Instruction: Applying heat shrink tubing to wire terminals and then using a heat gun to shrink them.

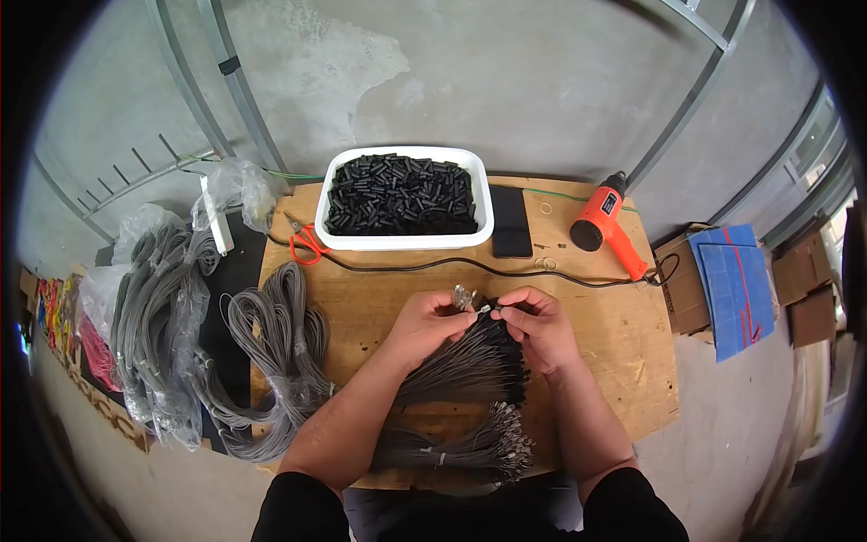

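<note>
In front of me, over the wooden table, my left hand (429,327) pinches the end of a thin grey cable with a small whitish connector (484,309). Several shiny connector ends (463,296) stick up beside its fingertips. My right hand (542,330) meets it from the right, fingers closed on a small black sleeve at the connector; its exact fit is too small to make out. Beneath both hands fans a bundle of grey cables (456,370) with black-sleeved ends (516,372). Closer to me lies another cable bundle (424,449) with bare metallic ends (512,443).
A white tub (406,242) of black sleeves (397,194) stands at the back, with a dark phone (511,221) beside it. An orange heat gun (603,217) lies right, its black cord crossing the table (623,361). Orange-handled scissors (307,246) and coiled grey cables (280,334) are left.
</note>
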Available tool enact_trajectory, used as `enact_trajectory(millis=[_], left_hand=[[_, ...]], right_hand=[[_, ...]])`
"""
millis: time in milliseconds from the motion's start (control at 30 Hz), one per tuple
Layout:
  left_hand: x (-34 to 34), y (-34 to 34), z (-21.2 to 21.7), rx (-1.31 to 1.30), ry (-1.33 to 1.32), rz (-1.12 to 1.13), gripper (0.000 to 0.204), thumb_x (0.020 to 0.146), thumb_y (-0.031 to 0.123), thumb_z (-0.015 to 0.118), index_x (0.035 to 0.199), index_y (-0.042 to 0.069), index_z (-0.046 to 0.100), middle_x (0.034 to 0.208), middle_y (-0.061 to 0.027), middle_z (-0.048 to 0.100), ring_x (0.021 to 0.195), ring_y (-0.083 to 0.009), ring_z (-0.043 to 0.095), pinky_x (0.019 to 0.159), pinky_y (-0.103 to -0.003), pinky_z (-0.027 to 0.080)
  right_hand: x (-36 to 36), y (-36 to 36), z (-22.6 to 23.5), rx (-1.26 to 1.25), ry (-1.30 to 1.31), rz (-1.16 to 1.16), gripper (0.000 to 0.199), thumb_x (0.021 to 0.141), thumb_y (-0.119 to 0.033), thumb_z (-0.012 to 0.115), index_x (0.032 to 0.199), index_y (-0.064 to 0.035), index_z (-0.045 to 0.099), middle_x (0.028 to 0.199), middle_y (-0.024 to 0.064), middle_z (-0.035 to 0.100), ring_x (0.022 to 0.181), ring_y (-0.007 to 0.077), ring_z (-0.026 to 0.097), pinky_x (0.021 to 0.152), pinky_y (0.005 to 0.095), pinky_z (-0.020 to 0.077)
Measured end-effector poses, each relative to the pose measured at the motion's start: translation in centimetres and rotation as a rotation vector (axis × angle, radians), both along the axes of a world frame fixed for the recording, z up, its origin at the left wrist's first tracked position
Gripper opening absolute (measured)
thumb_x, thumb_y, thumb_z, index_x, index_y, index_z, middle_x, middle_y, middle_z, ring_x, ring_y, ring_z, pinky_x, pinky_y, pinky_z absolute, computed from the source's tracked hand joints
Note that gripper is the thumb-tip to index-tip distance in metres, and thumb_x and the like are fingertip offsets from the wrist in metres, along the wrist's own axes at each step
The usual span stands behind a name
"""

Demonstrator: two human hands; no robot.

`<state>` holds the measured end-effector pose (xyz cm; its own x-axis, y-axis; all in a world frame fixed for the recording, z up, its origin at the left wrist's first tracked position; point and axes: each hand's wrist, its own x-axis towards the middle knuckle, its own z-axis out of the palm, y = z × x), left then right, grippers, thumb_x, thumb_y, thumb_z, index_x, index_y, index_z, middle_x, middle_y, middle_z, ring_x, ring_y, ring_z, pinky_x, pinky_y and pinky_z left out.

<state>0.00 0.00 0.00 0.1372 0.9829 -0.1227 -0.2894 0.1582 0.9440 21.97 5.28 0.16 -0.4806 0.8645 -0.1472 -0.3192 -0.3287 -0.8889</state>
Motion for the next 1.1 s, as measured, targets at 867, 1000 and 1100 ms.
enact_trajectory(millis=[867,1000,1100], left_hand=[[-0.48,-0.24,-0.2,0.036,0.172,-0.063,0.012,0.091,0.009,0.073,0.095,-0.003,0.072,0.084,0.0006,0.069,0.077,-0.0049,0.059,0.069,-0.023,0.049],[-0.41,-0.23,-0.16,0.052,0.228,-0.053,0.012,0.091,0.009,0.074,0.095,-0.003,0.072,0.084,0.0005,0.069,0.078,-0.0044,0.059,0.069,-0.023,0.049],[-0.33,-0.19,-0.4,0.044,0.171,-0.038,0.012,0.091,0.008,0.074,0.097,-0.003,0.072,0.082,-0.0005,0.068,0.075,-0.0049,0.059,0.067,-0.023,0.048]], right_hand=[[-0.65,-0.66,0.02,0.174,-0.169,-0.045,0.016,0.094,-0.001,0.071,0.11,0.002,0.073,0.085,0.0035,0.072,0.061,0.004,0.049,0.054,0.0197,0.0387],[-0.74,-0.76,0.09,0.203,-0.183,-0.031,0.015,0.094,-0.001,0.071,0.109,0.0021,0.073,0.085,0.0035,0.072,0.061,0.0041,0.05,0.054,0.0198,0.039],[-0.73,-0.73,0.11,0.208,-0.183,-0.037,0.015,0.094,-0.001,0.07,0.109,0.002,0.073,0.085,0.0035,0.072,0.061,0.0039,0.05,0.055,0.0197,0.0394]])
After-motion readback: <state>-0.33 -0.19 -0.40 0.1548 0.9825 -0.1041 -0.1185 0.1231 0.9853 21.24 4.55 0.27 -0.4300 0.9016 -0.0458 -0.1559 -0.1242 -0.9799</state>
